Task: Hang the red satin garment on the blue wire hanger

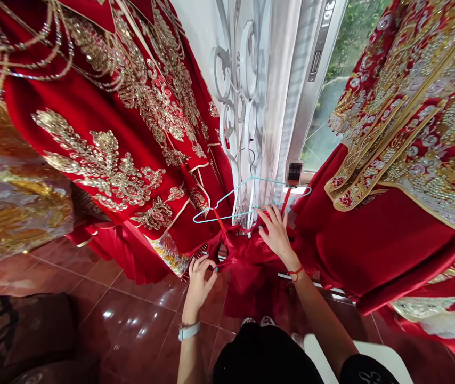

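A thin light blue hanger (233, 191) hangs by its hook from white scrolled metalwork. From it hangs a red garment (247, 248) on narrow red straps, one at each end of the hanger. My left hand (198, 277) is at the garment's left side, thumb and forefinger pinched on what looks like a thin red string. Over the garment's right side, my right hand (276, 234) has its fingers spread near the hanger's lower bar and the right strap (286, 201). Whether those fingertips touch the strap is hard to tell.
Red gowns with gold beading (107, 165) hang close on the left, and a beaded red and gold garment (407, 128) on the right. Ahead are the white metalwork (247, 64) and a window (327, 101). A white seat (371, 357) and a dark bag-like object (23, 330) stand low down.
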The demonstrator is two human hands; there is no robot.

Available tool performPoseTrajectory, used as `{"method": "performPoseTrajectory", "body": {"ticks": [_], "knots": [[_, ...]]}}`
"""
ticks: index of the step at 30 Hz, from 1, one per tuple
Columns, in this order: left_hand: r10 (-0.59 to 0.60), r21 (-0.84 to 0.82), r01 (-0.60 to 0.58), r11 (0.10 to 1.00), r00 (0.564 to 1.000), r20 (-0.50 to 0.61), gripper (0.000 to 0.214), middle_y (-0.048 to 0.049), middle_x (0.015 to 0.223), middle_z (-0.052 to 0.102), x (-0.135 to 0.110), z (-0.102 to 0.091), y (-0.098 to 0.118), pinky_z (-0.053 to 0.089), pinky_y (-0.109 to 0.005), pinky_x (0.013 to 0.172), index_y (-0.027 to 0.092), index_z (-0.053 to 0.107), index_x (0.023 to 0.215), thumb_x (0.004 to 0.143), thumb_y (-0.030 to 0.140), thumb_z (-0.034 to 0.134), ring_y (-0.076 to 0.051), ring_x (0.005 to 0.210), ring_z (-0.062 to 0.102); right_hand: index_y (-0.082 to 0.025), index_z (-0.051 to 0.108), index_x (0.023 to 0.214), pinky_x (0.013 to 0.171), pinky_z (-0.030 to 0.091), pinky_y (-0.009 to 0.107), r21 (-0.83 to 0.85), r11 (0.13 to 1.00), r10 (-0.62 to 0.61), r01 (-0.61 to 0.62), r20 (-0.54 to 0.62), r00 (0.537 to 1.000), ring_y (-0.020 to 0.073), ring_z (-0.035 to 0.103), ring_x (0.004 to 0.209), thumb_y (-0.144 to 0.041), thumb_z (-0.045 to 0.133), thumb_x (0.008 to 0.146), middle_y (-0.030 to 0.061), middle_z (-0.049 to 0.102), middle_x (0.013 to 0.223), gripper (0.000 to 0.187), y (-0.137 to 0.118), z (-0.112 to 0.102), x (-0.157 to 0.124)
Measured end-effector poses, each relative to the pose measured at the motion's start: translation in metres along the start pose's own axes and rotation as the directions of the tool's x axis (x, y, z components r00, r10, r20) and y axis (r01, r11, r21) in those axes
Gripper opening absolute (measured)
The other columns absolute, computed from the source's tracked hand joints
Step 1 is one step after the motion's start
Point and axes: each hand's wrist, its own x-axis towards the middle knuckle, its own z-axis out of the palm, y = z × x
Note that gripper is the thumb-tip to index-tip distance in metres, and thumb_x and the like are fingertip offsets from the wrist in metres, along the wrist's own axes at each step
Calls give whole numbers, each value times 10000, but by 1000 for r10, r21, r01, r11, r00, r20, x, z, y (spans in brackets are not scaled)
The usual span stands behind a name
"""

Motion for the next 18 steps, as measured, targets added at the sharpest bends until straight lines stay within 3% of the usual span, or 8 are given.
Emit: {"method": "performPoseTrajectory", "body": {"ticks": [3, 6, 10, 13, 16, 18], "knots": [[-2, -5, 2, 1000, 996, -92, 111, -46, 909, 704, -4, 0, 0, 454, -475, 965, 246, 660, 874, 783, 206, 611, -273, 977, 602, -336, 477, 1504, 1170, 245, 729, 22, 1000, 16, -16, 5, 1000, 357, 244, 1532, -130, 429, 900, 92, 464, 1536, 640, -2, 1, -3], [-36, -116, 7, 993, 968, -247, 66, -46, 867, 673, -4, 2, 1, 494, -411, 851, 233, 638, 873, 828, 238, 591, -241, 872, 594, -325, 508, 1478, 1155, 288, 718, 45, 999, 30, -30, -17, 999, 359, 224, 1536, -126, 428, 898, 95, 461, 1534, 619, -5, 3, -10], [-266, -483, 17, 875, 852, -452, 281, -46, 998, 616, 8, 9, 6, 543, -296, 684, 223, 568, 1050, 829, 352, 685, -155, 764, 607, -300, 542, 1447, 1158, 289, 713, 56, 998, 37, -36, -31, 999, 367, 216, 1537, -128, 438, 891, 100, 454, 1538, 591, -10, 3, -19], [-421, -684, 25, 729, 804, -420, 388, -7, 904, 589, 20, 13, 7, 578, -276, 644, 214, 545, 941, 755, 466, 774, -128, 705, 616, -291, 559, 1428, 1162, 305, 693, 74, 997, 39, -36, -37, 999, 361, 230, 1531, -125, 439, 887, 103, 461, 1529, 579, -12, 2, -21], [-465, -754, 110, 647, 841, -276, 447, -2, 756, 616, 27, 17, 3, 612, -317, 685, 189, 576, 764, 735, 601, 746, -150, 697, 645, -281, 572, 1412, 1164, 308, 684, 79, 996, 40, -37, -42, 998, 359, 239, 1523, -120, 437, 885, 107, 469, 1520, 566, -13, 2, -21], [-445, -757, 172, 631, 879, -171, 501, -42, 763, 685, 28, 18, 2, 625, -354, 717, 175, 641, 743, 750, 673, 691, -185, 736, 685, -274, 573, 1408, 1162, 304, 689, 76, 996, 40, -37, -41, 998, 364, 230, 1525, -120, 436, 885, 112, 472, 1515, 562, -13, 3, -21]]}}
